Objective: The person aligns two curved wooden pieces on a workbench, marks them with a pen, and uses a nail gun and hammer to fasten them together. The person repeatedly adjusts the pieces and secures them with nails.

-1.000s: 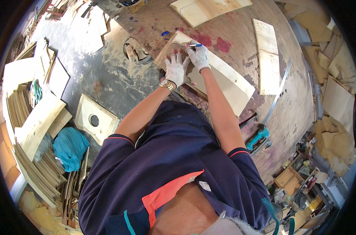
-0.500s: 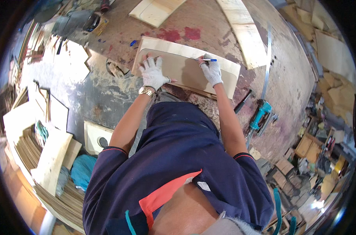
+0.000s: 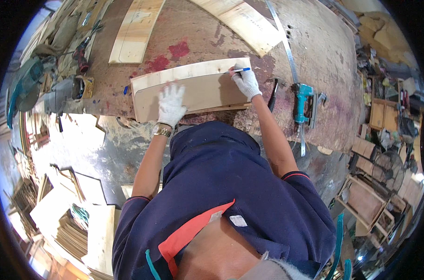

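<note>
A pale wooden board (image 3: 193, 68) lies on the worktable close in front of me. On it rests a flat brown sheet (image 3: 205, 91) with a curved far edge, leaving a strip of the board bare beyond it. My left hand (image 3: 172, 103), in a white fingerless glove, presses flat on the sheet with its fingers apart and slightly blurred. My right hand (image 3: 246, 85), gloved alike, is closed around a pen (image 3: 241, 70) with a blue end. It is at the right end of the sheet's curved edge; the pen's tip is hard to make out.
Two pale boards, one at the far left (image 3: 136, 32) and one at the far right (image 3: 244, 25), lie beyond. Right of my hand are a metal ruler (image 3: 286, 49), a black-handled tool (image 3: 273, 94) and a teal power tool (image 3: 304, 103). Wood pieces (image 3: 72, 235) are stacked lower left.
The view has shifted and turned. My right hand with the pen has moved right along the sheet's curved edge. My left hand has moved right on the sheet, away from its left end.
</note>
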### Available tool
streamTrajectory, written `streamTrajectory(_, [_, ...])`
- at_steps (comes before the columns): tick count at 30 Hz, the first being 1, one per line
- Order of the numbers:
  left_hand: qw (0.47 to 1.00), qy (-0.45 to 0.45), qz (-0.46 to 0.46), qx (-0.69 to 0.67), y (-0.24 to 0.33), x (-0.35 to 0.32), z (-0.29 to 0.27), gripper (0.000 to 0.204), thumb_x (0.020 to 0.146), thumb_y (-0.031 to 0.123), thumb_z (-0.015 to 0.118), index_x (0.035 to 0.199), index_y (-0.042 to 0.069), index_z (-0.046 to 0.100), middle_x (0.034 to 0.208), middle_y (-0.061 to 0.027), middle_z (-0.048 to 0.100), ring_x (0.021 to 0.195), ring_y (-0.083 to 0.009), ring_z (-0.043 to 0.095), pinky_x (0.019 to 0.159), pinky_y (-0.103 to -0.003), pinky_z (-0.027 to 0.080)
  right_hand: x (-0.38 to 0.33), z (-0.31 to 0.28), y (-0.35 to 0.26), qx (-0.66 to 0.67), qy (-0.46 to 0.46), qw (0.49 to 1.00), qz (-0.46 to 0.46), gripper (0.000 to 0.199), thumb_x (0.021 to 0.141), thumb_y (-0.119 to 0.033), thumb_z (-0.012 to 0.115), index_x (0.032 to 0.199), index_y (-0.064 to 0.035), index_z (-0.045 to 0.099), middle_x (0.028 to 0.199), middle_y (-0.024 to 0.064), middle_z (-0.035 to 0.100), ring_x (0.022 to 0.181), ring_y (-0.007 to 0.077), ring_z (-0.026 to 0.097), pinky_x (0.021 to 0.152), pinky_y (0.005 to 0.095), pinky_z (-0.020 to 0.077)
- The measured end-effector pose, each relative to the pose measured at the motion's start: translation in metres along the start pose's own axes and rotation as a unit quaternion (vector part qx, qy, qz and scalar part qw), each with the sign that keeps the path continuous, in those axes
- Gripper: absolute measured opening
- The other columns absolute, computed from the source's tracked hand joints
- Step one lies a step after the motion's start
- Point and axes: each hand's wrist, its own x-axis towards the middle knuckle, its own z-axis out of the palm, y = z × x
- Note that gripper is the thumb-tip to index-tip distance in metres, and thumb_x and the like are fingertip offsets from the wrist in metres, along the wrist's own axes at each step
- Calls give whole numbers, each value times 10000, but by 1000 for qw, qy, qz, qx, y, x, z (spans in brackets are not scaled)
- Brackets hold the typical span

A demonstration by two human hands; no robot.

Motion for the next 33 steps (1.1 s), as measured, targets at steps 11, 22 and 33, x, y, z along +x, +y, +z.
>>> streamTrajectory(11, [966, 30, 253, -38, 109, 78, 38, 296, 781, 275, 768, 989, 71, 718, 1213, -98, 595, 1113, -292, 585, 758, -433, 568, 0, -6, -4, 14, 6, 1000, -20, 217, 933, -274, 676, 1042, -98, 744, 919, 177, 740, 898, 377, 713, 795, 433, 551])
streamTrajectory(22, [969, -11, 243, -29, 128, 80, 44, 589, 819, 397, 759, 1302, 94, 614, 1417, -116, 552, 1182, -323, 547, 775, -447, 557, -16, -38, 12, 2, 47, 998, 52, 200, 948, -188, 644, 1035, -20, 710, 847, 154, 722, 780, 254, 698, 738, 375, 533])
streamTrajectory(33, [974, -34, 223, -34, 132, 80, 41, 695, 881, 470, 708, 1459, 120, 548, 1536, -104, 487, 1221, -326, 519, 804, -468, 552, -23, -37, 41, 133, 93, 979, 120, 166, 977, -157, 665, 1065, -21, 700, 802, 68, 717, 681, 120, 686, 629, 288, 542])
